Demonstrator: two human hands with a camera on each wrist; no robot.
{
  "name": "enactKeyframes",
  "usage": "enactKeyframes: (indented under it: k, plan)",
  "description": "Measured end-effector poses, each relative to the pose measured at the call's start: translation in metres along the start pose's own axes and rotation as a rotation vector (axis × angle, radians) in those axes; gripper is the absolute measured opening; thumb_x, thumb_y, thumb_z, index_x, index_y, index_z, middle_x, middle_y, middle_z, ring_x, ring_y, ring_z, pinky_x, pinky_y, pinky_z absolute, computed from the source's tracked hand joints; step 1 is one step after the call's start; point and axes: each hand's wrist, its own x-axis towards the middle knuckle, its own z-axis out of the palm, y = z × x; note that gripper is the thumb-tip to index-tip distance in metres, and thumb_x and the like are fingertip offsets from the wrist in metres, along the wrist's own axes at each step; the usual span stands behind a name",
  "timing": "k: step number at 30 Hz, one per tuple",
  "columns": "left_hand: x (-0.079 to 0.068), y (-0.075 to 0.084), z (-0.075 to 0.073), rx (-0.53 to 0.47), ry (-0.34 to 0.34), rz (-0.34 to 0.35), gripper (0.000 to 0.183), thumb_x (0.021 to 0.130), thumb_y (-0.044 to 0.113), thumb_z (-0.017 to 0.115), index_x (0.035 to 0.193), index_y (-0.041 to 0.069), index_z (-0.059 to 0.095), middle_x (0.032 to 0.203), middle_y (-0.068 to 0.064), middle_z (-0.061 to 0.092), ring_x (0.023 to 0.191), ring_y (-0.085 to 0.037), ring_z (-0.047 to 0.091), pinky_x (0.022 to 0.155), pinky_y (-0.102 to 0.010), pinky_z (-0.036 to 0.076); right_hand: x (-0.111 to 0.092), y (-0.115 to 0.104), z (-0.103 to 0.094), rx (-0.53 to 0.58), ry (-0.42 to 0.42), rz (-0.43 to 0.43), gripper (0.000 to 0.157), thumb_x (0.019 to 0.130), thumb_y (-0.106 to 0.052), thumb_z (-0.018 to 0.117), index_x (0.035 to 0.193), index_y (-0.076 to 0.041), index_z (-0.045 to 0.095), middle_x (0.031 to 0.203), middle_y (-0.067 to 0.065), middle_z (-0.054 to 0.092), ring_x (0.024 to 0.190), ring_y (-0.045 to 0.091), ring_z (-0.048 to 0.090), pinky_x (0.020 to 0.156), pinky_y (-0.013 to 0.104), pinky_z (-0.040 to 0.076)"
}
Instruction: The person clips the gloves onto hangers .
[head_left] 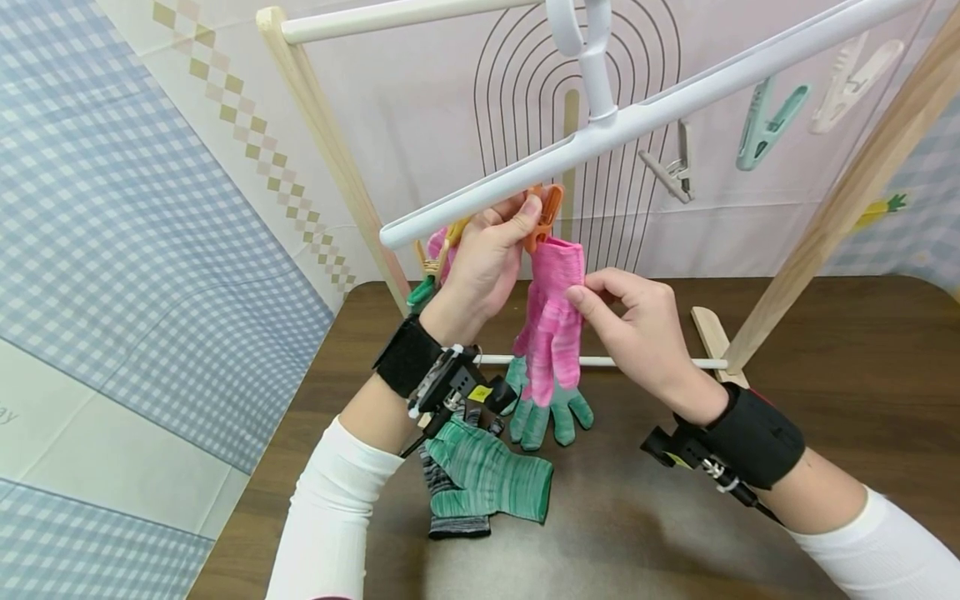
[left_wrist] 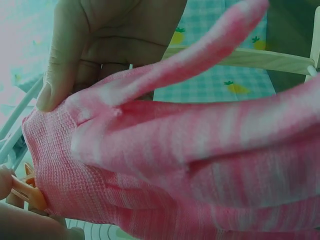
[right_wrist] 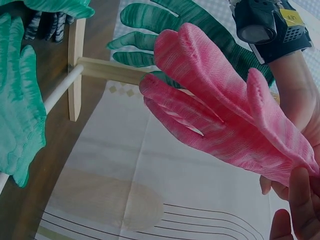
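A pink striped knit glove [head_left: 557,325] hangs by its cuff below the white hanger bar [head_left: 517,167], fingers pointing down. My left hand [head_left: 483,254] pinches an orange clothespin [head_left: 546,218] at the top of the cuff. On the cuff's right edge, the thumb and fingertips of my right hand [head_left: 637,325] grip the fabric. In the left wrist view the orange clothespin [left_wrist: 35,197] meets the cuff edge, and the glove [left_wrist: 150,145] fills most of the picture. The right wrist view shows the glove [right_wrist: 215,110] spread out, its thumb sticking up.
Green gloves [head_left: 495,471] and a grey-black glove [head_left: 459,527] lie on the brown table [head_left: 847,400]. Another green glove [right_wrist: 140,45] hangs behind my left hand. Grey [head_left: 678,162], teal [head_left: 772,121] and white [head_left: 855,87] clothespins hang at the right. A wooden frame [head_left: 847,200] stands around the hanger.
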Motion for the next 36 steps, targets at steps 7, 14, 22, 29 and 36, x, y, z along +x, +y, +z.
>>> enactKeyframes:
  k: [7,14,22,29,36]
  plan:
    - [-0.0017,-0.0025,-0.0013,0.068,-0.027,0.006,0.017,0.092,0.003,0.041,0.097,0.004,0.056,0.085,0.009,0.063,0.097,-0.009,0.052,0.088,-0.024,0.031,-0.0012,0.0012,0.0009,-0.001,-0.010,0.025,0.005,0.080,-0.001,0.061,0.076,0.000,0.063,0.065,0.005,0.060,0.058,-0.001,0.046,0.053,0.014,0.036]
    - [-0.0030,-0.0019,-0.0006,0.137,-0.032,-0.007,0.029,0.093,0.006,0.039,0.119,-0.007,0.044,0.119,-0.021,0.052,0.109,-0.012,0.049,0.095,-0.025,0.030,-0.0018,0.0017,0.0008,0.002,-0.023,0.048,0.006,0.080,-0.003,0.061,0.076,0.000,0.064,0.065,0.004,0.060,0.059,0.003,0.048,0.053,0.014,0.037]
    - [-0.0035,-0.0019,0.0000,0.129,-0.039,-0.015,0.028,0.093,0.005,0.038,0.118,-0.005,0.044,0.110,-0.011,0.055,0.108,-0.012,0.048,0.095,-0.025,0.031,-0.0032,0.0023,0.0004,0.012,-0.035,0.068,0.006,0.081,-0.004,0.060,0.076,-0.001,0.063,0.066,0.004,0.060,0.059,0.000,0.048,0.053,0.014,0.037]
    - [-0.0035,-0.0021,0.0017,0.126,-0.025,-0.026,0.027,0.093,0.006,0.038,0.117,-0.005,0.045,0.113,-0.012,0.054,0.107,-0.013,0.049,0.093,-0.023,0.032,-0.0046,0.0039,-0.0001,0.003,-0.053,0.084,0.006,0.082,-0.006,0.060,0.078,-0.003,0.063,0.067,0.003,0.061,0.059,0.000,0.049,0.054,0.015,0.038]
    - [-0.0039,-0.0028,0.0020,0.123,-0.033,-0.014,0.027,0.093,0.006,0.038,0.116,-0.006,0.045,0.126,-0.024,0.046,0.109,-0.013,0.048,0.092,-0.022,0.033,-0.0069,0.0060,-0.0005,-0.023,-0.077,0.100,0.006,0.082,-0.008,0.060,0.081,-0.004,0.064,0.070,0.003,0.062,0.060,0.002,0.048,0.055,0.016,0.037]
